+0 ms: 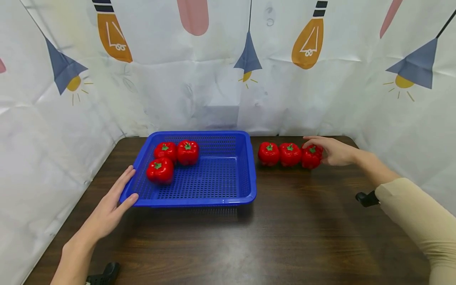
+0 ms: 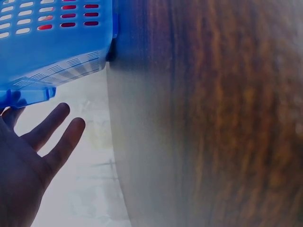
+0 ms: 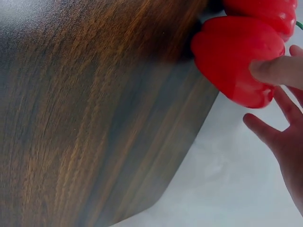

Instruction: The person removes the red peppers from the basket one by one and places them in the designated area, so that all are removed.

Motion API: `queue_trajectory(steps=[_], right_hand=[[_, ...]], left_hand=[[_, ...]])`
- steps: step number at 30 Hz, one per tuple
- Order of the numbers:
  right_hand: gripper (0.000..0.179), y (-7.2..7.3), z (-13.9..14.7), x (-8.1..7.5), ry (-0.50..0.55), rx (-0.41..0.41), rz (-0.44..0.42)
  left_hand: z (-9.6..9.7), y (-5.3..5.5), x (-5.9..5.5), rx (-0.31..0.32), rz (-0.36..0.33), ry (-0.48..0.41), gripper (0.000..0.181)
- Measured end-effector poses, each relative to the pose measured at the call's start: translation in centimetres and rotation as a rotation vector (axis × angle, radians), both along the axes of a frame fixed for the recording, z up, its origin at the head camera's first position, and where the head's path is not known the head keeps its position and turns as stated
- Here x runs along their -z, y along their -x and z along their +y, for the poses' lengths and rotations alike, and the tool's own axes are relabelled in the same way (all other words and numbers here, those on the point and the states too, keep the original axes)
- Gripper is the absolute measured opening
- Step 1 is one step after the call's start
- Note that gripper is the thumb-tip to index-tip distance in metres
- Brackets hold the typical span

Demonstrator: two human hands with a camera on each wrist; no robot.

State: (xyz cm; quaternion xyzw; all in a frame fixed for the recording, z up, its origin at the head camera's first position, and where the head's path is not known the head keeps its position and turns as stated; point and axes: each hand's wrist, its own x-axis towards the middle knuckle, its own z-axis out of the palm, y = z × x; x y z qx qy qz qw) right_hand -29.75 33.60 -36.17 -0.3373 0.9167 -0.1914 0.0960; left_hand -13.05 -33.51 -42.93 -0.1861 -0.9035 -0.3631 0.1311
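Note:
In the head view, my left hand (image 1: 107,211) rests its spread fingers along the left rim of a blue plastic basket (image 1: 246,170), thumb at the near left corner. Three red bell peppers (image 1: 161,171) with green stems are grouped in the basket's left part. To the right of the basket, three more stand in a row on the table. At the rightmost bell pepper (image 1: 311,157) is my right hand (image 1: 335,151), its fingers spread around the far side. The right wrist view shows the thumb (image 3: 272,71) over that bell pepper (image 3: 232,52), with other fingers spread apart beyond it.
The dark wood table (image 1: 228,245) ends at a white patterned cloth (image 1: 199,91) behind and at both sides. The middle bell pepper (image 1: 290,154) and left bell pepper (image 1: 268,153) of the row stand close beside the one at my right hand.

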Motion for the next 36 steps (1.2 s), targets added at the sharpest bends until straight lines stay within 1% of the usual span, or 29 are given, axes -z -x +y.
queue_trajectory(steps=[5,7,13,20,26,30,36], right_hand=[[0.063,0.0,0.2,0.2,-0.001,0.024,0.017],[0.065,0.0,0.2,0.2,0.007,0.035,0.028],[0.062,-0.1,0.0,0.2,0.015,0.081,0.024],[0.059,0.1,0.0,0.5,0.015,0.065,0.043],[0.068,0.2,0.2,0.6,0.013,0.07,0.028],[0.069,0.2,0.0,-0.1,0.002,0.081,0.031],[0.064,0.6,-1.5,-2.4,-0.012,0.095,0.053]], left_hand=[[0.0,0.0,0.0,0.0,-0.001,0.0,0.073],[0.0,0.0,0.0,0.003,-0.002,-0.002,0.073],[0.0,0.0,0.1,0.006,-0.005,-0.004,0.072],[0.0,0.0,0.1,0.007,-0.002,-0.008,0.072],[0.1,0.0,0.0,0.013,0.0,-0.007,0.072],[0.1,0.0,0.0,0.014,0.005,-0.007,0.072],[-0.1,0.0,0.0,0.01,0.007,-0.011,0.072]])
